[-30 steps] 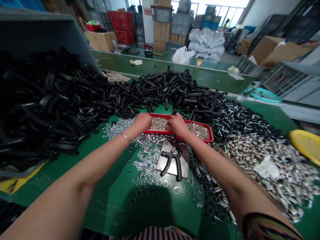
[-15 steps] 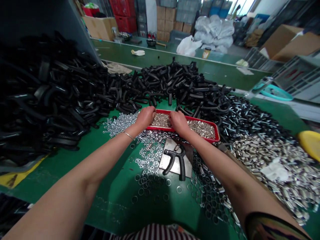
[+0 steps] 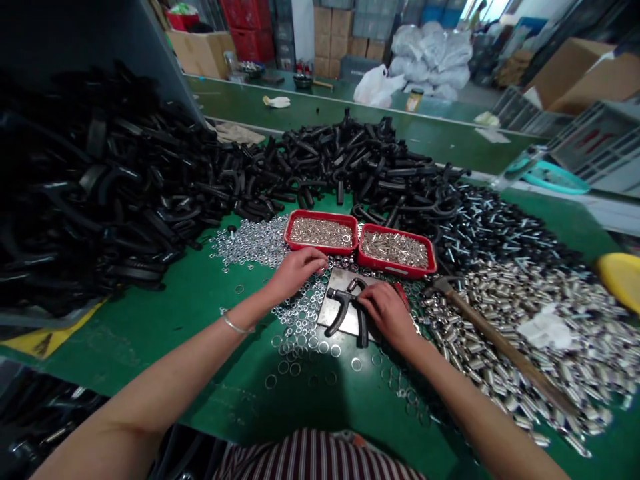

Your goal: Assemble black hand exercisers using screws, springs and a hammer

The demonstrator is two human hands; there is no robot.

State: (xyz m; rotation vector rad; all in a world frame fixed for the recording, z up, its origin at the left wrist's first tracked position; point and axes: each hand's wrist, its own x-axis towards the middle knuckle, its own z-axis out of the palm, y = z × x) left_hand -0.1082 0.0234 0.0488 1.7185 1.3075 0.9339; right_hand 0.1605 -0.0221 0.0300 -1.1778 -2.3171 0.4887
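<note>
A black two-legged hand grip (image 3: 363, 327) lies on a small metal plate (image 3: 327, 313) in front of me. My right hand (image 3: 389, 312) is at its upper right side, thumb and fingertips pinched together against the joint; whatever they pinch is too small to make out. My left hand (image 3: 296, 272) hovers over loose washers (image 3: 303, 313), left of the plate, fingers closed in a pinch; any small part in it cannot be told. Just beyond my hands stand two red trays, the left tray (image 3: 320, 251) with tiny metal parts and the right tray (image 3: 397, 268) with small pins.
Black handles (image 3: 345, 153) are heaped along the back and left. At right lie a hammer (image 3: 505, 343), a pile of metal cylinders (image 3: 480, 363) and a heap of bolts (image 3: 495, 233). Larger thin rings (image 3: 295, 367) are scattered near the front of the green table (image 3: 220, 393).
Both hands have come out of the red trays toward me. The right has reached the hand grip on the plate; the left has stopped above the washers. The hammer is now uncovered by my arm.
</note>
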